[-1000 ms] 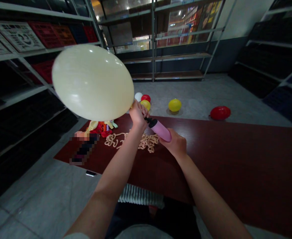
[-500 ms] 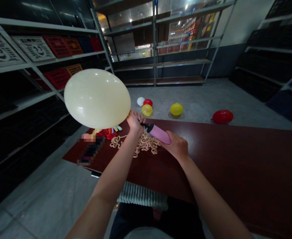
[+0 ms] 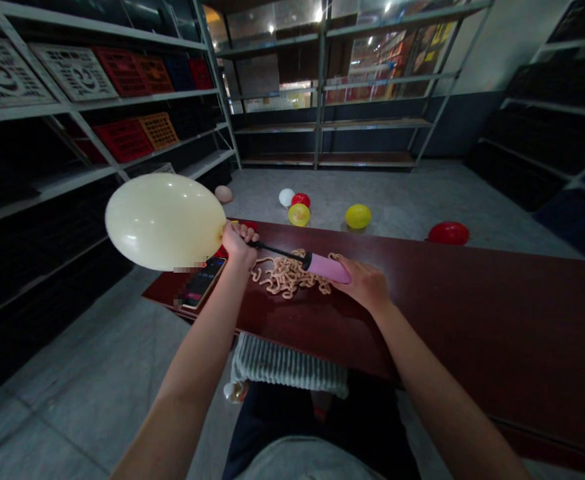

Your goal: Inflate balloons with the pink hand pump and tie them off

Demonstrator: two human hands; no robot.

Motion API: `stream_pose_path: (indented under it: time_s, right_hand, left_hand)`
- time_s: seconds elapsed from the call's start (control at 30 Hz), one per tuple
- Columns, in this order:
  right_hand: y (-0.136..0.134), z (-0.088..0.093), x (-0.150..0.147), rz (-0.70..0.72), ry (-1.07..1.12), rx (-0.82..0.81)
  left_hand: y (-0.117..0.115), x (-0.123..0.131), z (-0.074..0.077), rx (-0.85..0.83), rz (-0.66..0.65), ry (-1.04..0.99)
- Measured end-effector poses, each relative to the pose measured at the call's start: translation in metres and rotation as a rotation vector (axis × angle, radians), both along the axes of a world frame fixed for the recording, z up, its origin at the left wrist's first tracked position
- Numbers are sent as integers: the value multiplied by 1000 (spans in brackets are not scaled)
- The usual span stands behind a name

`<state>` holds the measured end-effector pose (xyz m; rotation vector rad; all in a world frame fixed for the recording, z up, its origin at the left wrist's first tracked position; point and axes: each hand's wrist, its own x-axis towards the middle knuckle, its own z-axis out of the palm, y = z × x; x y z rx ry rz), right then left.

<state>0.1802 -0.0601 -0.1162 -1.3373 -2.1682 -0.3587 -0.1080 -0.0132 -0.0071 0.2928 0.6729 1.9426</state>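
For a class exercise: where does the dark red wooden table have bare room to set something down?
Bare: the dark red wooden table right of the right hand, and a strip between the tangled beige cords and the near edge. Crowded: the left end, around a flat dark-screened phone, and the middle, with a pink cylindrical pump above the cords.

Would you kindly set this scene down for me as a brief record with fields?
Left hand: closed at the neck of the cream balloon
Right hand: holds the pink pump
Pump rod: black, showing between the hands
Table: beige strands, phone
Floor: white balloon, yellow balloons, red balloons
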Motion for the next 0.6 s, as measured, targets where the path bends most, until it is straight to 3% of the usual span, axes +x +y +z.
stream_pose_path:
  time_s: [0.13,0.23,0.47,0.6]
  right_hand:
    - [2,-1,-6,36,8,13]
    - [3,-1,-8,39,61,20]
    - [4,-3,5,-38,244,-4]
    - [7,-2,5,-93,320,-25]
  left_hand:
    - [-5,-22,4,-9,4,11]
    - [-6,-17,15,21,13,48]
    - [7,39,51,122,-26,149]
    - [20,85,52,147,-95,177]
